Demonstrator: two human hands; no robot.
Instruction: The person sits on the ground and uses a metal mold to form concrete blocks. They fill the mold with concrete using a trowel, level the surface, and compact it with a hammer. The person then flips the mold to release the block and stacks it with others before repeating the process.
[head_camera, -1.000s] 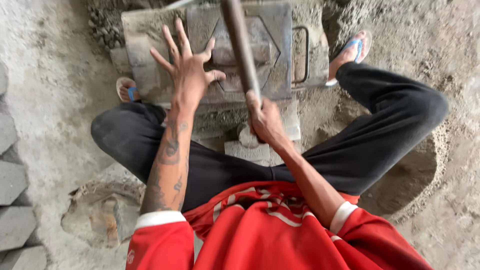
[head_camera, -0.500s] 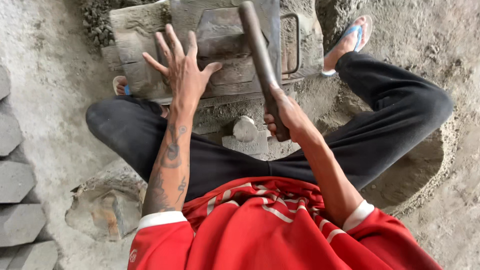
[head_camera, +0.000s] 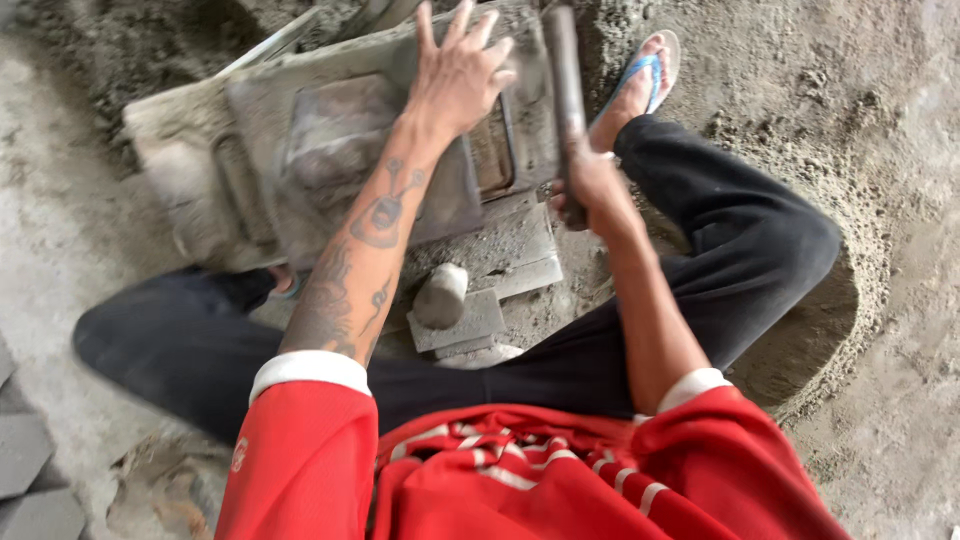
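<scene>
Tilted further toward the body now, grey metal mould (head_camera: 330, 160) under splayed left hand (head_camera: 455, 75), right hand (head_camera: 590, 190) gripping upright bar (head_camera: 566, 90).

Block-making yard, cement mould (head_camera: 300, 160), sandy ground (head_camera: 850, 130)

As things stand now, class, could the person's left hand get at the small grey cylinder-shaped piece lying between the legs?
Probably yes. The left hand rests spread on the grey metal mould, holding nothing, and the cylinder-shaped piece lies uncovered just under that forearm. The right hand grips the bar off to the side, clear of the path.
</scene>
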